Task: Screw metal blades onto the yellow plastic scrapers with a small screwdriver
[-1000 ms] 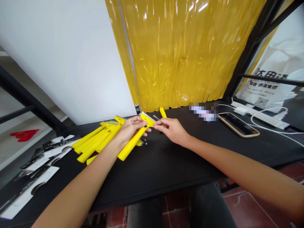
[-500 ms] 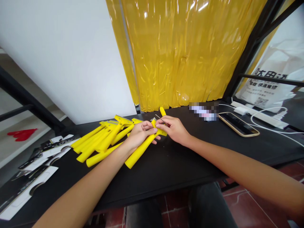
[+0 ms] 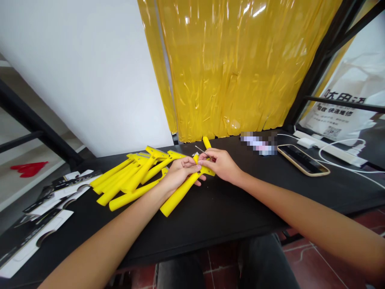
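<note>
My left hand point(image 3: 179, 173) is closed around a yellow scraper point(image 3: 180, 196) held over the black tabletop. Its thick handle slants down toward me, and its wide head end is partly covered by my fingers. In my right hand point(image 3: 225, 163) is a thin screwdriver point(image 3: 201, 150), its metal shaft pointing up and left beyond the fingertips. The fingers of both hands meet at the scraper's head, where a small pale metallic piece shows. Left of my hands lies a pile of several similar yellow scrapers point(image 3: 132, 176). Another yellow handle point(image 3: 206, 141) lies just behind my right hand.
Black-and-white cardboard sleeves point(image 3: 39, 237) are strewn at the left. On the right are a phone point(image 3: 303, 159), a white power strip point(image 3: 333, 149) with cables and a blurred-out item point(image 3: 260, 144). A yellow strip curtain point(image 3: 234, 72) and white panel point(image 3: 90, 72) stand behind the table point(image 3: 228, 216).
Both hands and the scraper have shifted very slightly right in the picture, as the view itself moved a little. The grips look the same.
</note>
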Available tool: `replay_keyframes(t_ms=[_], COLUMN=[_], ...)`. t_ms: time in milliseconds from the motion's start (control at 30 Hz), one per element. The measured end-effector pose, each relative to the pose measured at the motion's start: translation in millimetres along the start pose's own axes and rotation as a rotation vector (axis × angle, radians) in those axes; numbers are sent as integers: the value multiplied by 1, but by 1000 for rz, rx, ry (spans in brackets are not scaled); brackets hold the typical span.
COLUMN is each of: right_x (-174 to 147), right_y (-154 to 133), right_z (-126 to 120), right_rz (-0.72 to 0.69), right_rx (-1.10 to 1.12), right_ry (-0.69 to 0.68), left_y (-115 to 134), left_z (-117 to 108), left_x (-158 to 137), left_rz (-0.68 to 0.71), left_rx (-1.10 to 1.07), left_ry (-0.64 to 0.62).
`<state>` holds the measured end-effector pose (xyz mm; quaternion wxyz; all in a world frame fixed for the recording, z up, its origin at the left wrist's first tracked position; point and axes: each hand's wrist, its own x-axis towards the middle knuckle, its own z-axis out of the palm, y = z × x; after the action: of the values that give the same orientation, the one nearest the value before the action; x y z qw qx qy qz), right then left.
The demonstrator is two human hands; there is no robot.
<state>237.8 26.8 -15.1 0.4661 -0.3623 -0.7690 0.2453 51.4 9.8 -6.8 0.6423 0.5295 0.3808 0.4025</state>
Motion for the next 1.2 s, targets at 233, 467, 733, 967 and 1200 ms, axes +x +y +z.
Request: replay_keyframes(t_ms=[233, 467, 733, 967, 1200], right_x=[2, 5, 8, 15, 17], right_y=[-2, -1, -2, -1, 6], right_z=[-8, -13, -18, -21, -41], right_rz=[-114, -182, 62, 208, -91], right_rx=[-27, -15, 104, 444, -136], right_ry=[-83, -129, -134, 105, 53], left_y=[-1, -3, 1, 6, 5], left_z=[-2, -2, 2, 3, 6], left_x=[2, 2, 1, -1, -1], left_rz=[-46, -48, -127, -141, -158], left_rx=[-60, -72, -157, -185, -185], left_ry=[3, -14, -21, -11, 37])
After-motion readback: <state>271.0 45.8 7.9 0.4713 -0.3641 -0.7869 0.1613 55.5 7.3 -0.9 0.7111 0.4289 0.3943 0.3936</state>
